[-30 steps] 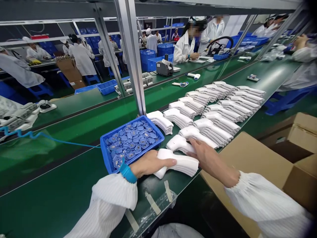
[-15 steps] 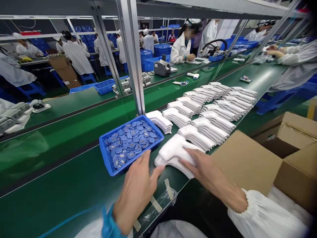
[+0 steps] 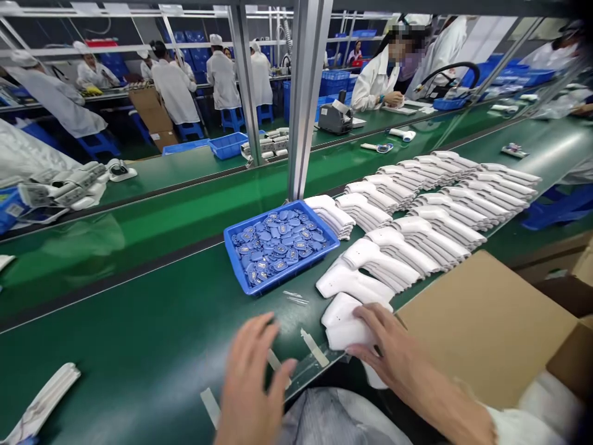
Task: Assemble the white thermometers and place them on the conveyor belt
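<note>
Many white shells (image 3: 433, 213) | right grip (image 3: 393, 349) pinching shell (image 3: 343, 318) at bench edge (image 3: 316, 372) | left grip (image 3: 251, 377) spread

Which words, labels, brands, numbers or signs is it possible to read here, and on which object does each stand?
No text can be read.
Pale marks on the blue pieces: too small to read.
Dark specks on the white shell in the right hand: too small.

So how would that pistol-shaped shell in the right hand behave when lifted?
The pistol-shaped shell is probably stiff: its outline looks undistorted in the right hand. Likely light for its size, as neighbouring stacked shells show thin edges. Its smooth face may be slippery.
</note>
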`<state>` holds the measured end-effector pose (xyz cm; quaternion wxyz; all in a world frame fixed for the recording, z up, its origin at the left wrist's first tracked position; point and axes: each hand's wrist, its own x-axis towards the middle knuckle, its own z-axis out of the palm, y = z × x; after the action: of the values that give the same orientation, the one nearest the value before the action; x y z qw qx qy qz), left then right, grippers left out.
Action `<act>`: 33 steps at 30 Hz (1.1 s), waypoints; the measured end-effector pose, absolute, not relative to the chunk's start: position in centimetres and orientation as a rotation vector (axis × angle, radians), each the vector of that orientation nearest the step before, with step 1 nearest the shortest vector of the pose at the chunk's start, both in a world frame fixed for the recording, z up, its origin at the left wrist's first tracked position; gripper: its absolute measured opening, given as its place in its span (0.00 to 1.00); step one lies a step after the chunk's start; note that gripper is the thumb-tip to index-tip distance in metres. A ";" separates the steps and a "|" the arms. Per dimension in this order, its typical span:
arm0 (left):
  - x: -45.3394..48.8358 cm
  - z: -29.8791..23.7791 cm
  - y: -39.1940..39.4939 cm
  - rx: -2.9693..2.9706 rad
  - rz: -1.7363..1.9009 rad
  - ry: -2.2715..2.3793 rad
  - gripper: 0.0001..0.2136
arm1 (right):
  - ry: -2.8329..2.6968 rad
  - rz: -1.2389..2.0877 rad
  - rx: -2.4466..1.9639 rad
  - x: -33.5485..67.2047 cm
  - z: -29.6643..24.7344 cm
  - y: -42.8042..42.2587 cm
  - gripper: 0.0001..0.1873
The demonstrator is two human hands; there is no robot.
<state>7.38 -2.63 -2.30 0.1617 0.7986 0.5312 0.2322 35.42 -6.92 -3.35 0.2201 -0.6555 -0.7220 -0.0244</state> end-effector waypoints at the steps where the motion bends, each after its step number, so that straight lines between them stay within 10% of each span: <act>1: 9.0 -2.9 -3.0 2.379 0.625 1.341 0.20 | -1.999 -0.008 -1.828 34.5 -4.3 -7.5 0.20; 33: 21.1 -5.3 -2.8 2.656 0.539 1.355 0.19 | -2.199 -0.230 -1.950 41.0 -3.1 -2.5 0.14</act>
<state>21.13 -2.75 -5.29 0.0556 0.8752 0.4466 0.1775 40.96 -2.49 -3.13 0.0968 -0.6584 -0.7424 -0.0775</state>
